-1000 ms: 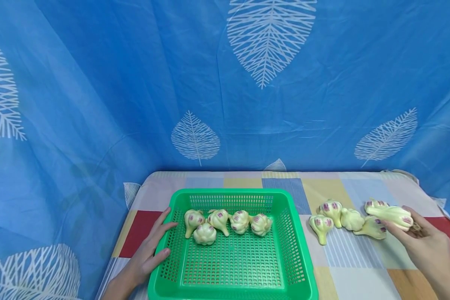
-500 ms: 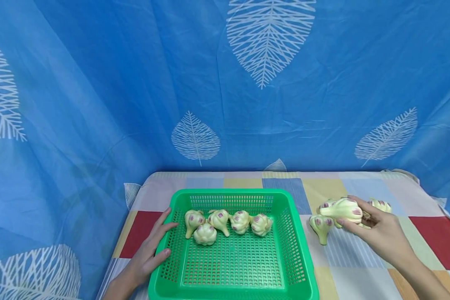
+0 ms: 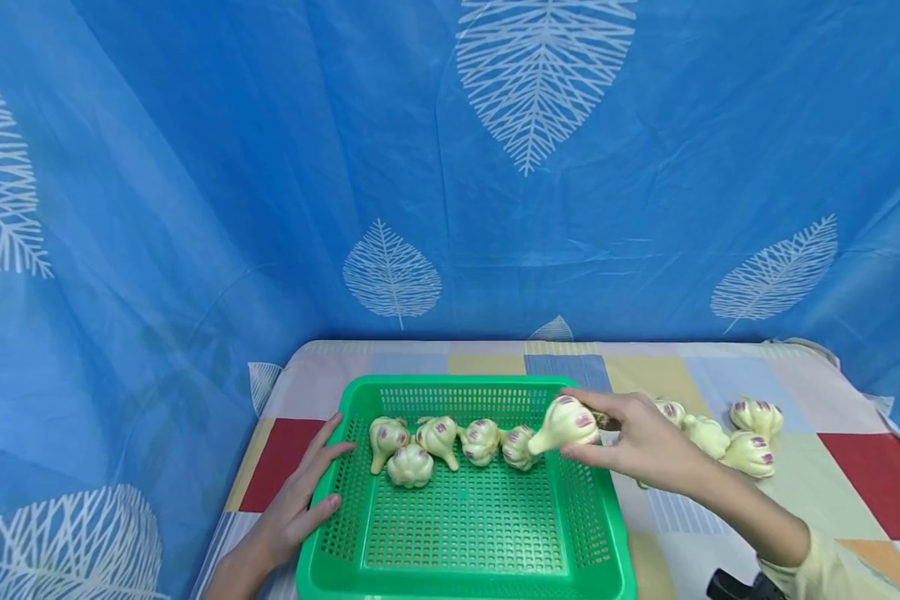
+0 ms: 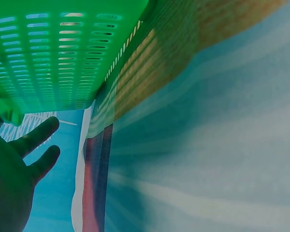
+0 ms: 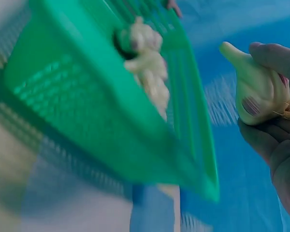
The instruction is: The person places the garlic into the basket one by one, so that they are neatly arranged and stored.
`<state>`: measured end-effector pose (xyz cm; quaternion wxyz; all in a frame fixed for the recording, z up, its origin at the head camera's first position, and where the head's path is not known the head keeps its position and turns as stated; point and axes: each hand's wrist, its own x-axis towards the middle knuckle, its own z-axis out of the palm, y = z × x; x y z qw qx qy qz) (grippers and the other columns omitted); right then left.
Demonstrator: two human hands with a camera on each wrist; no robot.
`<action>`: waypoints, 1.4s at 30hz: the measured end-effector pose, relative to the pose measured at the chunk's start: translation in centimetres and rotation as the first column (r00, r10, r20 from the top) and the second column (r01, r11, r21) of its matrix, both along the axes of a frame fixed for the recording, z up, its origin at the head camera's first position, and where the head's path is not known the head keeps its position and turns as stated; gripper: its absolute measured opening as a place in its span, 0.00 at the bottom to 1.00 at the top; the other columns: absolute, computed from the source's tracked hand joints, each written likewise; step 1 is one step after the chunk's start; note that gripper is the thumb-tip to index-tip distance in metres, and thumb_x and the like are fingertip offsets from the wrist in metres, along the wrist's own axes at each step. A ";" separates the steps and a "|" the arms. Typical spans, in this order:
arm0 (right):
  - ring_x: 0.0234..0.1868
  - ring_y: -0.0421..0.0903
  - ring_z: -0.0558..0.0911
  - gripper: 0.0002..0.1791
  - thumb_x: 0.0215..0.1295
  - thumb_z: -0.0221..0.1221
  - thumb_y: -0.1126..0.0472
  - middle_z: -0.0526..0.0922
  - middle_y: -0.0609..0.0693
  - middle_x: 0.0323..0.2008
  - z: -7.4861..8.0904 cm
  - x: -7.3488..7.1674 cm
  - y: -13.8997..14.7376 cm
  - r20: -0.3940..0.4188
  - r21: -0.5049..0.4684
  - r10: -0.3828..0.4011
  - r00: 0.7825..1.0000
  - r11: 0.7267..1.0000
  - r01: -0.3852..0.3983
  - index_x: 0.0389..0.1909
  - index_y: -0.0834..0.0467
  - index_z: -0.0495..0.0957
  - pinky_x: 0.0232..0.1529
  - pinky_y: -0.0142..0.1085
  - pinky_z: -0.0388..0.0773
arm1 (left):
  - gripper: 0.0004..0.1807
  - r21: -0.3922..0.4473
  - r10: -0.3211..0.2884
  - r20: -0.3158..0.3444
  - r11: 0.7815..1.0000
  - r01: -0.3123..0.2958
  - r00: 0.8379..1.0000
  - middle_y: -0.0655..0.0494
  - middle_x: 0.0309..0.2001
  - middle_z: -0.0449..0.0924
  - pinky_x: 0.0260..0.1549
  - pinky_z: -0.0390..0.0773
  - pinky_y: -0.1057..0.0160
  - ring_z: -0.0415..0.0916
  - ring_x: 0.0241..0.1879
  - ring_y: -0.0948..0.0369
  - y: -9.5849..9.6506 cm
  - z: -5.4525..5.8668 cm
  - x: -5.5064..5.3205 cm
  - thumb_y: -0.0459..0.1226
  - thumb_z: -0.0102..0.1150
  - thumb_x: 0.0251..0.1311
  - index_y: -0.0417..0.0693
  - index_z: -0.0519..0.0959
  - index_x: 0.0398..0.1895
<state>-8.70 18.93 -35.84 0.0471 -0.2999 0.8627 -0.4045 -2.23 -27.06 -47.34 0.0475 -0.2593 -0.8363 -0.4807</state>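
Between thumb and fingers, my right hand (image 3: 648, 437) pinches a garlic bulb (image 3: 567, 422) by its root end, the stem pointing left over the right side of the green basket (image 3: 457, 382). The right wrist view shows the same garlic bulb (image 5: 261, 94) raised beside the basket wall. A loose row of several garlic bulbs (image 3: 410, 467) lies inside, toward the back. My left hand (image 3: 296, 504) rests at the basket's left rim with its fingers spread. In the left wrist view, two fingers (image 4: 41, 137) stretch out below the perforated green wall.
To the right of the basket, several more garlic bulbs (image 3: 705, 436) lie on the patchwork tablecloth (image 3: 708, 554), partly hidden by my right hand. A blue curtain (image 3: 645, 192) with white leaf prints hangs behind the table and down the left side.
My right hand has carried the garlic bulb leftward from the loose bulbs at the right to above the basket's right side. My left hand has stayed at the left rim.
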 end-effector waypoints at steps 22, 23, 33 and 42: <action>0.62 0.36 0.74 0.33 0.70 0.63 0.47 0.76 0.47 0.65 -2.2 -2.4 -18.7 -0.043 0.520 0.805 0.592 0.524 -0.675 0.69 0.59 0.70 0.60 0.27 0.69 | 0.34 -0.017 0.025 0.021 1.000 -0.025 0.999 0.51 0.80 0.42 0.52 0.79 0.57 0.46 0.75 0.63 0.0 0.0 -0.2 0.35 0.51 0.61 0.42 0.64 0.73; 0.64 0.37 0.73 0.35 0.70 0.62 0.46 0.74 0.48 0.66 -2.4 -2.3 -19.3 -0.046 0.562 0.817 0.574 0.497 -0.662 0.71 0.60 0.68 0.61 0.27 0.68 | 0.34 -0.018 0.022 0.020 1.000 -0.022 1.000 0.51 0.80 0.42 0.52 0.79 0.57 0.46 0.75 0.63 0.0 0.0 -0.1 0.35 0.51 0.61 0.42 0.63 0.73; 0.72 0.41 0.65 0.45 0.66 0.59 0.34 0.68 0.48 0.72 -4.2 -1.7 -22.2 -0.202 0.785 0.847 0.491 0.440 -0.436 0.75 0.57 0.63 0.70 0.31 0.58 | 0.33 -0.053 0.042 0.009 0.998 -0.042 0.999 0.52 0.80 0.43 0.61 0.71 0.57 0.46 0.76 0.60 0.0 -0.1 -0.1 0.36 0.50 0.62 0.45 0.64 0.74; 0.68 0.42 0.71 0.35 0.68 0.59 0.36 0.76 0.46 0.65 -3.8 -2.4 -21.2 -0.349 0.773 0.802 0.484 0.539 -0.335 0.69 0.54 0.73 0.70 0.34 0.60 | 0.34 -0.046 0.033 -0.009 0.998 -0.033 0.999 0.50 0.80 0.43 0.61 0.71 0.59 0.47 0.76 0.59 0.1 0.0 0.0 0.35 0.51 0.61 0.44 0.64 0.74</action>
